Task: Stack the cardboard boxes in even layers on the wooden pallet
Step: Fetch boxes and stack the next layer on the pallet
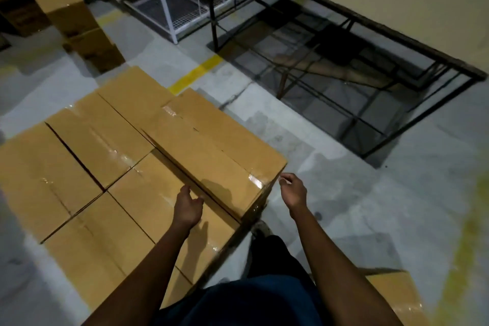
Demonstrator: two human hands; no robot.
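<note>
A layer of several taped cardboard boxes (79, 167) fills the lower left. One long top box (211, 145) lies on that layer along its right edge. My left hand (188, 206) hovers beside the near left side of the top box, fingers relaxed, holding nothing. My right hand (293, 190) hangs just off the box's near right corner, fingers loosely curled, apart from the cardboard. The pallet under the stack is hidden.
A tall stack of boxes (68, 16) stands at the back left. A black metal-framed table (357, 82) and a white wire rack (174, 2) stand beyond. Another box (397, 296) lies at my lower right. A yellow floor line (195, 74) crosses the concrete.
</note>
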